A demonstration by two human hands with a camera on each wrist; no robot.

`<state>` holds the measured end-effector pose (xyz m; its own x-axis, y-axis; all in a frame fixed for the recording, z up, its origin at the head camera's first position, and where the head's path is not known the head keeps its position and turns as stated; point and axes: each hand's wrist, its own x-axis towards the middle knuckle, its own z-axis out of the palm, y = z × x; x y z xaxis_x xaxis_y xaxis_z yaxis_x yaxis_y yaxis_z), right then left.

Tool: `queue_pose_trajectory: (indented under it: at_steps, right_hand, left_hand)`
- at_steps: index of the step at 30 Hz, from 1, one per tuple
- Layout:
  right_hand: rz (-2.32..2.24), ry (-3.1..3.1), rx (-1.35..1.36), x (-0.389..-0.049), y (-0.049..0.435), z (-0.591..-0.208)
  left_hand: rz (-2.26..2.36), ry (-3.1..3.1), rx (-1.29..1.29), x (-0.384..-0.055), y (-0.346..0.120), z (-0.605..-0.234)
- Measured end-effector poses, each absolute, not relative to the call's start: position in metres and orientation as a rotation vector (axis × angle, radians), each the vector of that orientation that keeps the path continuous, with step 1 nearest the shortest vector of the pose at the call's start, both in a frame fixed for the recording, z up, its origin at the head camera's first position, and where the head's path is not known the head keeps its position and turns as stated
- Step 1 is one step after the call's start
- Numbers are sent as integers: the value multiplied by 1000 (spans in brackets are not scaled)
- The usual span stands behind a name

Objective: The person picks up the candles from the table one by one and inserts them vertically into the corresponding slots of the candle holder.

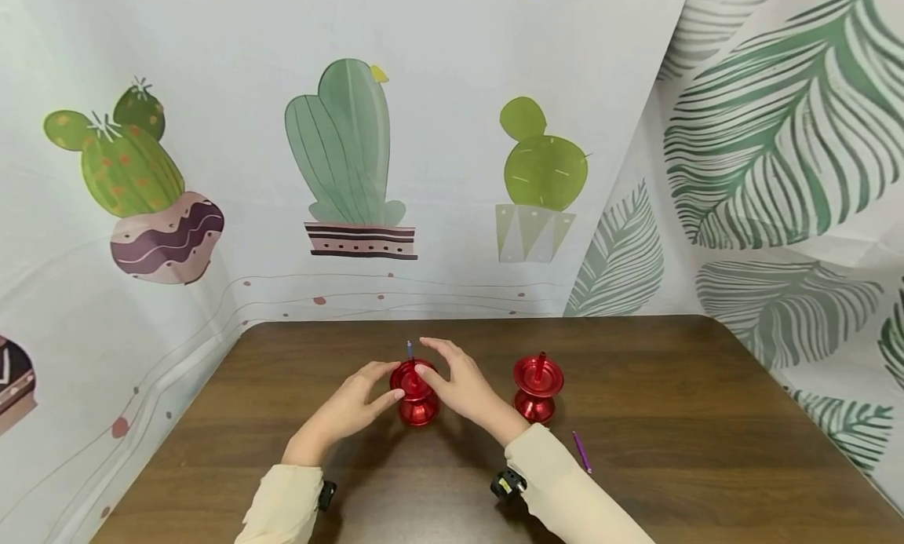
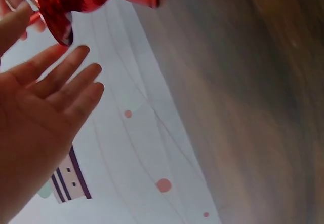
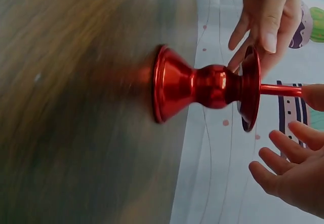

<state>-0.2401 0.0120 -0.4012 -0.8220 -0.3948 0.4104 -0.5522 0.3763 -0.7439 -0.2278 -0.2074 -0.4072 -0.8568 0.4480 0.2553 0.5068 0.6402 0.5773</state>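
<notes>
A shiny red metal candle holder [image 1: 418, 410], with a dish and an upright tube, stands on the table between the two hands. A thin blue candle [image 1: 410, 350] rises upright from its tube. On its left, the left hand [image 1: 349, 407] has its thumb and fingers spread beside the dish [image 3: 250, 89], fingertips right at the rim. From the right, the right hand [image 1: 459, 383] reaches over with loosely extended fingers. Its thumb overlaps the tube's top in the right wrist view, where the blue candle is hidden.
Farther right on the brown wooden table [image 1: 671, 418] stands a second red candle holder [image 1: 534, 407], a bare tube at its centre. A slim purple stick [image 1: 582, 452] lies in front of it. Behind the table hangs a cloth [image 1: 452, 136] printed with cacti and leaves.
</notes>
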Motion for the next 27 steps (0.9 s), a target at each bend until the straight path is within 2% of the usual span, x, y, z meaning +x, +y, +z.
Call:
queue_pose_trajectory:
  at_steps: [11,27]
  right_hand:
    - [1318,-2589,861,-227,34,-404]
    - [1259,-2571,811,-208,63,-388]
  left_hand:
    - [-775,-2686,-599,-208,-186,-390]
    - [-1058,-2543,-725,-190,-143,-379]
